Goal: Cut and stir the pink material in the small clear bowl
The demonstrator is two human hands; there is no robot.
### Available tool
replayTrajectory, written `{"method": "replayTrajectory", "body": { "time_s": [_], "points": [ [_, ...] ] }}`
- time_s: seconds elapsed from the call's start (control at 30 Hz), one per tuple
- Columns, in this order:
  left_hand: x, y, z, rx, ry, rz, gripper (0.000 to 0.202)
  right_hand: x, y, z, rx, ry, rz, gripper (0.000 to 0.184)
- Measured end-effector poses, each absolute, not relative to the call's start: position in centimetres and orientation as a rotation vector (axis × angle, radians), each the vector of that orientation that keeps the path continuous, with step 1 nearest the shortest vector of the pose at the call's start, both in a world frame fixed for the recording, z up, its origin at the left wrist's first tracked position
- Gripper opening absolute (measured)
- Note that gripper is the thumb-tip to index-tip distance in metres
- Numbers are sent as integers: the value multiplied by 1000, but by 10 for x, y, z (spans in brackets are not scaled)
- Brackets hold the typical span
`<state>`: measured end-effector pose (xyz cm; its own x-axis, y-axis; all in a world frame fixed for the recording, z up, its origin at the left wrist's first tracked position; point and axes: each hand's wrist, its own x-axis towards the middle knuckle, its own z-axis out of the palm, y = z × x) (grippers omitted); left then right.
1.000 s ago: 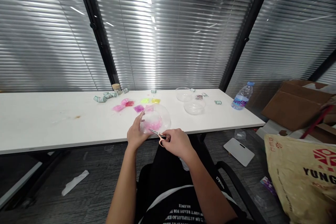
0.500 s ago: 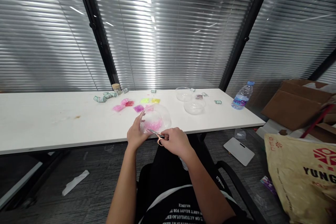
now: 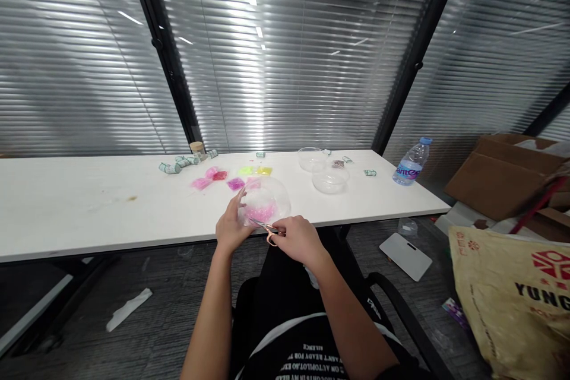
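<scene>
— Our left hand [image 3: 230, 227] grips the clear bowl [image 3: 265, 202] at the near table [image 3: 89, 208] edge; the right hand [image 3: 299, 240] is closed on the small scissors [image 3: 266, 228].

— Blades point at the bowl's near rim, just beside our left fingers [image 3: 239, 205]. We'd snip gently, bowl steady, tips clear of skin.

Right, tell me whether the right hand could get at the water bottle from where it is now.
Probably yes. The water bottle stands alone near the table's right end with bare surface before it, but the right hand holds small scissors, so it isn't free.
</scene>
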<state>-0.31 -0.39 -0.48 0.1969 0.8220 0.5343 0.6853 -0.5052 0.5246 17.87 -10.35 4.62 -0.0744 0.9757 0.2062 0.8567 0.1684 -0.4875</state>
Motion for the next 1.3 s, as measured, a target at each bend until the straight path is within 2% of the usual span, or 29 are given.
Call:
{"method": "replayTrajectory", "body": {
  "time_s": [0.23,0.57,0.8,1.3],
  "points": [
    [-3,-4,-4,2296,1466,1190,89,181,-105,44,-1713,-1906,350,12],
    [-2,-5,-3,2291,1454,1198,93,181,-99,41,-1730,-1841,356,25],
    [-2,-4,-4,2285,1453,1190,89,181,-99,43,-1738,-1925,348,14],
    [0,-6,-2,2259,1526,1171,96,183,-98,40,-1697,-1874,344,10]
  ]
}}
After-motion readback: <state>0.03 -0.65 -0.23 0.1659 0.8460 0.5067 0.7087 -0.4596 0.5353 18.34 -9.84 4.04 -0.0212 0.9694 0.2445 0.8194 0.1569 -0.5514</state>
